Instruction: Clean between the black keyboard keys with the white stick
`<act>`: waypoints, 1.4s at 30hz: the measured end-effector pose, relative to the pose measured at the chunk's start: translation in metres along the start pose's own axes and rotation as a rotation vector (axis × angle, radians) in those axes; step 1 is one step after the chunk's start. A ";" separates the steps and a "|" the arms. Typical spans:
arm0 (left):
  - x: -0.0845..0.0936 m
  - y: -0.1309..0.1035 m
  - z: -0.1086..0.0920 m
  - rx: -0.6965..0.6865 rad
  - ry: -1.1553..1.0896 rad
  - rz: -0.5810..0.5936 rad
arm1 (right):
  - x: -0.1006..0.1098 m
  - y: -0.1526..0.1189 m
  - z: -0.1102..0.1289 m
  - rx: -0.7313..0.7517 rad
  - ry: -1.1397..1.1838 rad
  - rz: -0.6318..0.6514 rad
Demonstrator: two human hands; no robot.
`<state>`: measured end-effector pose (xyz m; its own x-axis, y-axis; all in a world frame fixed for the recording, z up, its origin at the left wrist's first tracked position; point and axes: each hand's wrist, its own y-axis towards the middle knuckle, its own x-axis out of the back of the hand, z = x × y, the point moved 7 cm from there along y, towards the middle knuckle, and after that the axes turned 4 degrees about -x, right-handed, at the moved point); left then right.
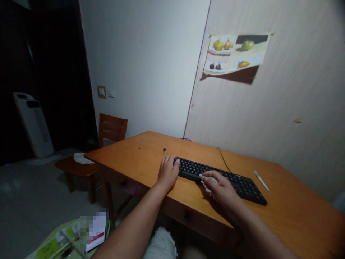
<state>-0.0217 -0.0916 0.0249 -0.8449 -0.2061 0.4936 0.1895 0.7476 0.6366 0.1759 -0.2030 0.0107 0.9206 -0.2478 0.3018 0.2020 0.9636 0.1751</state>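
A black keyboard (192, 167) lies at a slant on the wooden table (129, 153). At its left end, my left hand (168, 171) grips it, thumb on the near side and fingers around the far corner. My right hand (219, 185) is closed on a crumpled white tissue (206, 187) at the keyboard's near edge, around the middle of its length. Part of the tissue hangs below the fingers. The right hand and wrist hide some of the keys behind them.
Right of the keyboard lies a slim white tool (261, 180). A small black piece (164, 149) sits farther back, left of the keyboard. A cable (223, 158) runs toward the wall. A wooden chair (111, 127) stands beyond the table's left; a green tray (54, 233) holds items at lower left.
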 end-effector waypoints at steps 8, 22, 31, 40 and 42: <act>-0.022 -0.027 -0.042 0.002 -0.587 0.328 | -0.022 -0.008 0.003 -0.122 0.399 0.104; -0.053 -0.045 -0.031 0.309 -0.965 0.262 | -0.034 -0.012 0.043 0.471 -0.534 -0.129; -0.035 -0.026 -0.031 0.268 -0.941 0.315 | -0.045 -0.002 0.060 0.621 -0.679 0.028; -0.005 0.034 0.001 0.283 -0.846 0.283 | -0.024 0.044 0.053 0.413 -0.522 0.015; 0.004 0.060 0.025 0.349 -0.751 0.155 | -0.019 0.057 0.048 0.356 -0.485 0.007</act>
<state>-0.0265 -0.0315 0.0506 -0.9538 0.2972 -0.0441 0.2693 0.9106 0.3135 0.1539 -0.1485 0.0596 0.6467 -0.3402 0.6826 -0.0047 0.8932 0.4497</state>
